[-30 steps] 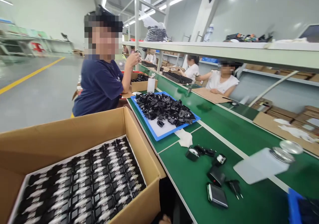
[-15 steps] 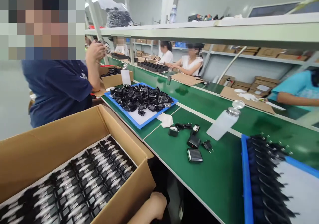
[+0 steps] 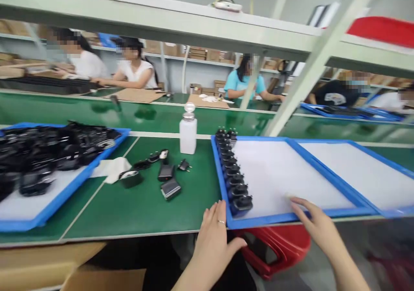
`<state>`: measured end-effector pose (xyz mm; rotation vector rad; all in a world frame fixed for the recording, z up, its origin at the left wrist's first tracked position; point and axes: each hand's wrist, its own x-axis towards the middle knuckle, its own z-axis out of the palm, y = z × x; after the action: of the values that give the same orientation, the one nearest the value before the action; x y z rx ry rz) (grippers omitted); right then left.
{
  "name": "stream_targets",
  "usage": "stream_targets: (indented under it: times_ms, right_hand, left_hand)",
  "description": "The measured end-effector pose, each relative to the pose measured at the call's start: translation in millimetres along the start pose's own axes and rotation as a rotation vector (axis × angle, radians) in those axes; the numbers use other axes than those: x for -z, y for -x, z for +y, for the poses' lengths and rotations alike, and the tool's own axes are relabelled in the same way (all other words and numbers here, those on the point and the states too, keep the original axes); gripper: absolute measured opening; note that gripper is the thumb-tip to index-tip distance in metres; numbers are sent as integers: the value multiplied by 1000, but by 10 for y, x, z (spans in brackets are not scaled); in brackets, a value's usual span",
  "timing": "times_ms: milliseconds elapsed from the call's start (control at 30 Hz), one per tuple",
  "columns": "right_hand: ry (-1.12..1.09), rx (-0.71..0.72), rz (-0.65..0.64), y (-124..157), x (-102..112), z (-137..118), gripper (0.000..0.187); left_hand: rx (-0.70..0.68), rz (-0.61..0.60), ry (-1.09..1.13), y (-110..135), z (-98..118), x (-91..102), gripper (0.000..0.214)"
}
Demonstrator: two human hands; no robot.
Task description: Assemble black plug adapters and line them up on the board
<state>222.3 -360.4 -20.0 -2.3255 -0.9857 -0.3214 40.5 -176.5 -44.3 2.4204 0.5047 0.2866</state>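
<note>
- Black plugs (image 3: 231,170) stand rowed along the tray's (image 3: 265,220) left side, probably to keep them orderly.
- Left hand (image 3: 215,233): fingers straight, thumb apart, at the tray's near-left corner, gripping nothing, perhaps steadying it.
- Right hand (image 3: 317,224): fingers parted over the tray's front edge, seemingly empty.

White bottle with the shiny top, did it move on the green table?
No. The white bottle is just on the near side of the same white line on the green table; only the view has turned.
</note>
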Motion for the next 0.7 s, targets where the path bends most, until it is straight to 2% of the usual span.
stream_targets:
  times_ms: [100, 200, 500, 700]
  right_hand:
    - [107, 59, 46, -2, -89, 14, 40]
    - [200, 89, 113, 40, -149, 0, 42]
    - [269, 41, 198, 60, -134, -49, 42]
    - [224, 80, 184, 95, 22, 54, 39]
  left_hand:
    - [-63, 118, -51, -132, -8, -141, 54]
    - [-82, 192, -124, -178, -42, -189, 47]
    - [-166, 243, -204, -227, -48, -223, 46]
    - [-114, 137, -253, -306, 200, -252, 48]
